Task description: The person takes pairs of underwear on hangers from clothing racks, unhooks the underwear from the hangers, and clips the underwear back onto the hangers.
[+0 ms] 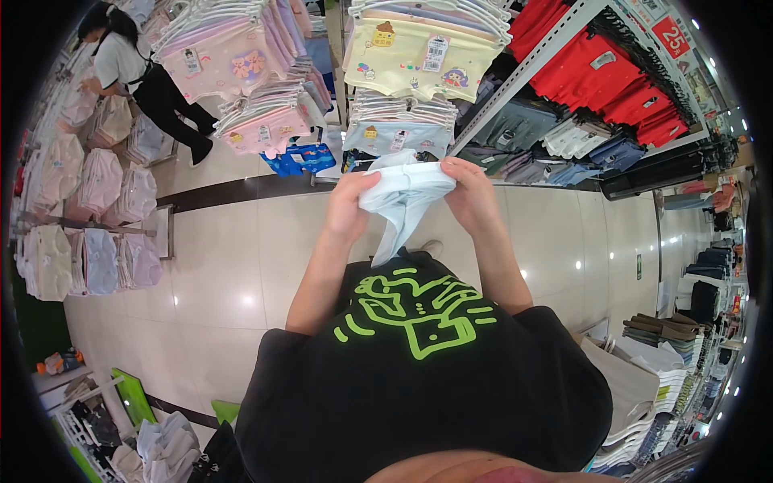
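A pair of light blue underpants (409, 193) is stretched between my two hands in front of my chest. My left hand (352, 201) grips the left end of the waistband, its thumb over the top. On the other end, my right hand (472, 191) pinches the band with the thumb along its upper edge. The lower part of the cloth hangs down in folds toward my black shirt. Just beyond my hands hang light blue underpants (394, 138) on white hangers, below a row of yellow ones (423, 52) with cartoon prints and a tag.
Pink underpants (241, 60) hang on a rack at the upper left. Red garments (592, 68) fill a shelf at the upper right. Another person (141, 76) stands by the racks at far left. Stacked trousers (664, 334) sit at lower right. Tiled floor (225, 282) lies around me.
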Demonstrator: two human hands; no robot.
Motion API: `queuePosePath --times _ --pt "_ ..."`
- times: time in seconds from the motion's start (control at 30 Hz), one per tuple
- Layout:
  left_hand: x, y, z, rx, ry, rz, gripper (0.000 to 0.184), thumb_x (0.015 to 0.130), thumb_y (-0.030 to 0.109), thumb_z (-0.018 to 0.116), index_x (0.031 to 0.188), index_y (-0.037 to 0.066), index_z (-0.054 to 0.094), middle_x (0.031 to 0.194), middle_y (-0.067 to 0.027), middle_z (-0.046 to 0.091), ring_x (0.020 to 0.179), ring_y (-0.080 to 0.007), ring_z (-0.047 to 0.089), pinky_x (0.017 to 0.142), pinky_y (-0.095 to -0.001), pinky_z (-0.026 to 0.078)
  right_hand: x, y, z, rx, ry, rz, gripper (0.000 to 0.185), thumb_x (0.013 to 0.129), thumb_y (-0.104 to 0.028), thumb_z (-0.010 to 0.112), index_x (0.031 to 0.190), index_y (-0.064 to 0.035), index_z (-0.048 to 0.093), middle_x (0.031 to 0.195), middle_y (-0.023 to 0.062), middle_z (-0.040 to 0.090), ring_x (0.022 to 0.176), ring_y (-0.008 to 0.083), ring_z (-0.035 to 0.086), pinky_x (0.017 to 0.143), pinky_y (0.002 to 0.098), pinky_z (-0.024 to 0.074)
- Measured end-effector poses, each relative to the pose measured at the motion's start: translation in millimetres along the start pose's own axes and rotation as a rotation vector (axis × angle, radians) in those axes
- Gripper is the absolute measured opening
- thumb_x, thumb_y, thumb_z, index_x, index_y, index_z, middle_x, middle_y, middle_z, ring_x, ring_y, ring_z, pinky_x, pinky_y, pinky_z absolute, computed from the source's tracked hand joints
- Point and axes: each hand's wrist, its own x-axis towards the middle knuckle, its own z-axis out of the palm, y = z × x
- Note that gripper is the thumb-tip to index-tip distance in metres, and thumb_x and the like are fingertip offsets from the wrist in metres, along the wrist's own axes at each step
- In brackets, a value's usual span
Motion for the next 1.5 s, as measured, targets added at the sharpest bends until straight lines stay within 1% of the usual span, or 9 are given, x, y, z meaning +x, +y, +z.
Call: queuePosePath --times 0.17,0.23,0.6,0.77,1.13,1.3,1.37,1.43,1.5 --pt "5 7 7 1.224 -0.116 0.309 0.026 0.086 0.016 0.048 0.097 -0.005 0.06 0.085 -0.0085 0.062 0.073 -0.0177 0.055 0.069 -0.0262 0.041 -10 3 16 -0.717 0.086 -0.284 0.011 0.077 -0.01 0.064 0.08 0.0 0.06 0.074 0.0016 0.057 0.069 0.0126 0.053 0.065 0.0238 0.0396" --pt "4 -4 20 0.992 0.053 0.446 0.024 0.09 0.017 0.044 0.096 -0.002 0.058 0.084 -0.0065 0.061 0.069 -0.0158 0.051 0.064 -0.0251 0.04 -16 8 38 -1.13 0.088 -0.737 0.014 0.074 -0.01 0.067 0.083 -0.0009 0.061 0.075 0.0055 0.057 0.069 0.0188 0.056 0.065 0.0263 0.0422" --pt "12 -1 -6 -0.438 -0.121 0.05 0.04 0.092 0.03 0.037 0.119 0.001 0.044 0.119 -0.0138 0.051 0.106 -0.0276 0.052 0.091 -0.042 0.042 -3 2 -13 -0.972 -0.045 -0.592 0.037 0.079 -0.001 0.054 0.116 -0.0074 0.053 0.105 0.008 0.056 0.091 0.0184 0.055 0.084 0.029 0.0405" --pt "16 3 -19 -0.666 -0.235 -0.053 0.039 0.092 0.028 0.037 0.119 0.001 0.044 0.117 -0.015 0.052 0.104 -0.0281 0.053 0.09 -0.0428 0.042 -14 13 -20 -0.38 -0.46 -0.055 0.061 0.078 0.006 0.054 0.132 -0.0092 0.032 0.115 0.0077 0.05 0.096 0.015 0.053 0.085 0.0274 0.0409" --pt "19 -1 -16 -0.923 -0.14 -0.242 0.034 0.091 0.023 0.037 0.113 0.002 0.051 0.11 -0.0174 0.057 0.1 -0.0325 0.055 0.088 -0.0499 0.043 6 43 -12 -0.982 -0.276 -0.56 0.048 0.065 -0.001 0.067 0.111 -0.0084 0.054 0.1 0.0069 0.056 0.079 0.0121 0.051 0.065 0.025 0.0426" --pt "43 -7 -33 -0.615 0.04 -0.109 0.028 0.088 0.014 0.045 0.109 -0.004 0.049 0.106 -0.0147 0.056 0.096 -0.0241 0.056 0.082 -0.0357 0.047 -6 43 -7 -0.499 0.085 -0.381 0.02 0.081 -0.015 0.062 0.093 0.0004 0.059 0.076 0.0006 0.058 0.064 0.0065 0.051 0.056 0.0198 0.04" --pt "51 -24 -52 0.689 0.532 0.15 0.023 0.087 0.015 0.048 0.103 -0.001 0.052 0.094 -0.0074 0.056 0.086 -0.0156 0.056 0.072 -0.0261 0.045 -9 26 6 -0.257 0.154 -0.27 0.028 0.087 -0.027 0.056 0.087 0.0012 0.059 0.071 -0.0008 0.058 0.059 0.0038 0.05 0.051 0.0178 0.0383" --pt "45 -29 -43 1.128 0.483 0.571 0.023 0.084 0.014 0.054 0.102 0.0 0.052 0.089 -0.0063 0.055 0.08 -0.0127 0.054 0.067 -0.0248 0.043 -9 20 0 -0.36 0.213 -0.186 0.029 0.088 -0.028 0.055 0.085 0.0007 0.06 0.069 0.0004 0.058 0.057 0.0044 0.052 0.05 0.0189 0.0396" --pt "32 -30 -19 0.908 0.302 0.453 0.025 0.081 0.013 0.057 0.103 0.0 0.052 0.091 -0.0072 0.055 0.078 -0.0124 0.054 0.065 -0.025 0.043 -10 17 5 -0.392 0.184 -0.196 0.029 0.088 -0.027 0.054 0.085 0.0011 0.06 0.069 0.0009 0.058 0.057 0.0051 0.052 0.05 0.0195 0.0406"
